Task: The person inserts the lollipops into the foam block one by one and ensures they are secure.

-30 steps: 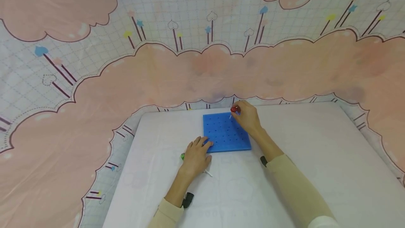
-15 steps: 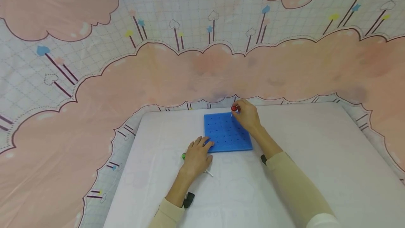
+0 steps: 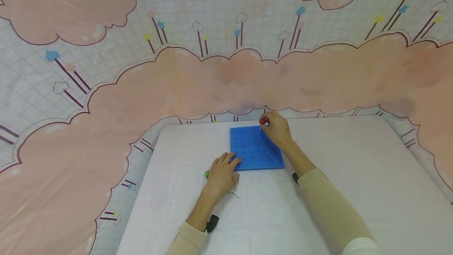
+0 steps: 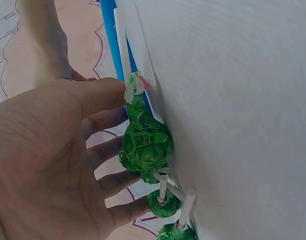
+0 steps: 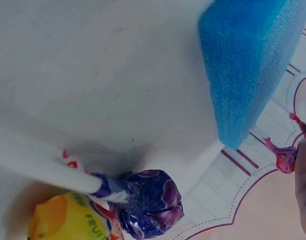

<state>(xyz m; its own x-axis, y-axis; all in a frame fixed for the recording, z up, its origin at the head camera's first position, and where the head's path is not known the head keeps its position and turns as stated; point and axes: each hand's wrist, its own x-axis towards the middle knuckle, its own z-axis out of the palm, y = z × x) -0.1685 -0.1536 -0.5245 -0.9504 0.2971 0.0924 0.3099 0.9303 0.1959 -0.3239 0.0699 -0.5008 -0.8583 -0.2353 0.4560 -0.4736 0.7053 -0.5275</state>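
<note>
My right hand pinches a red-wrapped lollipop over the far edge of a blue foam board dotted with small holes. Its white stick points down at the board. With spread, relaxed fingers, my left hand rests at the board's near left corner. A green-wrapped lollipop lies by the left palm in the left wrist view, with several more green ones beyond it. In the right wrist view a fingertip shows at the right edge, beside red-wrapped candy.
A purple-wrapped lollipop and a yellow-wrapped candy lie near the foam in the right wrist view; the right arm hides them from the head view. The white table ends at a patterned cloth backdrop.
The whole head view has slid slightly right. The lollipop's stick in my right hand stands more upright and shows less of its length. My left hand stays on the board's corner.
</note>
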